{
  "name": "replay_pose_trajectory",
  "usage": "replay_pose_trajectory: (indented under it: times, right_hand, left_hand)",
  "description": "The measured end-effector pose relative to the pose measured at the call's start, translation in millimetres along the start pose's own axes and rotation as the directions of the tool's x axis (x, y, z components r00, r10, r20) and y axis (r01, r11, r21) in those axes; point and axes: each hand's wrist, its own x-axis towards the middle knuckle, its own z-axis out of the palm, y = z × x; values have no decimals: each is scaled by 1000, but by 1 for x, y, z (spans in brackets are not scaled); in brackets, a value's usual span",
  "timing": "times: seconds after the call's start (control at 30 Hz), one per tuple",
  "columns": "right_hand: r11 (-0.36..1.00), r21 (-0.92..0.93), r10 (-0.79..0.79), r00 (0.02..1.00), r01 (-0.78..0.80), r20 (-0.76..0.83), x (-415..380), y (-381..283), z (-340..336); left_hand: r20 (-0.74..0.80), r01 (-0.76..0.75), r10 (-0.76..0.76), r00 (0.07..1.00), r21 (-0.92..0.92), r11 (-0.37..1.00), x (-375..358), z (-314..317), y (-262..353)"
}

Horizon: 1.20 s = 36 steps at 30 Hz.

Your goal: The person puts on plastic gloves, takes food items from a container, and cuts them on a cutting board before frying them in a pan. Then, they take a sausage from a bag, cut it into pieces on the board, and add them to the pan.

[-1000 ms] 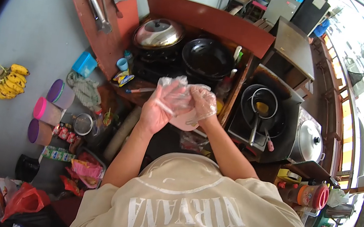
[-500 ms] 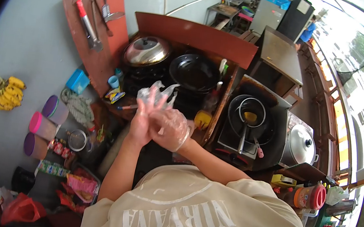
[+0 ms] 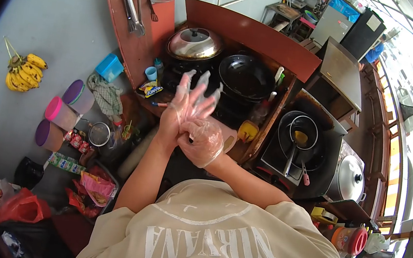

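Seven pale letters spelling NIRVANA run upside down across the beige shirt (image 3: 212, 224) at the bottom of the head view. A yellow and blue packet (image 3: 150, 88) carries bold lettering too small to read for sure, and the print on the green and white sachets (image 3: 65, 162) and red sachets (image 3: 77, 141) is likewise illegible.

At the centre, the left hand (image 3: 190, 107) is raised with its fingers spread wide, holding nothing. A clear plastic glove (image 3: 202, 84) lies loosely over those fingers, its tips wrinkled and standing past the fingertips. The right hand (image 3: 202, 141), in a second clear glove (image 3: 211, 136), curls against the heel of the left palm; whether it pinches the film cannot be told, since it covers that spot.

A pale pink board (image 3: 229, 136) shows partly behind the right hand, with a yellow container (image 3: 248, 131) just beside it. Beyond the hands are a black wok (image 3: 246, 77) and a pan under a steel lid (image 3: 195, 44). To the right, a strainer (image 3: 291, 158) rests in another dark pan (image 3: 285, 130), near a big lidded pot (image 3: 350, 176). Bananas (image 3: 26, 73) hang on the left wall, above three lidded jars (image 3: 61, 113)
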Motion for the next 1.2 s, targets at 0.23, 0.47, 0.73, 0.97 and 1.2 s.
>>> replay_pose_trajectory:
  times: [0.23, 0.47, 0.73, 0.97, 1.2]
  right_hand:
    - [994, 111, -10, 1000, 9, 12, 27, 5, -17]
    - [347, 523, 723, 577, -779, 380, 38, 44, -44]
    - [789, 149, 614, 775, -596, -150, 12, 95, -42]
    - [637, 419, 587, 760, -647, 280, 5, 63, -42]
    - [339, 743, 830, 556, -577, 53, 11, 76, -56]
  left_hand:
    - [-169, -89, 80, 982, -46, 995, 9, -5, 5]
    - [165, 188, -151, 975, -240, 952, -2, 14, 20]
    - [-178, 226, -220, 959, 16, 974, -12, -12, 26]
    - [49, 247, -243, 969, -229, 942, -18, 13, 18]
    - [-90, 63, -71, 993, -89, 994, -20, 8, 10]
